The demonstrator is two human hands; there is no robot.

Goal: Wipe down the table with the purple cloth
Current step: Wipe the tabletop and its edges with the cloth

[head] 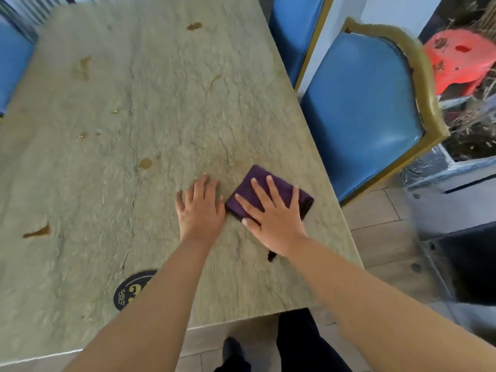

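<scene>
Pressure comes from the right hand point(271, 213), fingers spread flat on the folded purple cloth point(268, 190), which lies on the stone-patterned beige desk point(161, 103) near its right edge; the wide palm presumably keeps the fold bearing evenly. Left hand point(200, 208), open and empty, rests flat just beside the cloth, likely bracing. Brown spill stains point(145, 163) farther out remain unwiped.
</scene>
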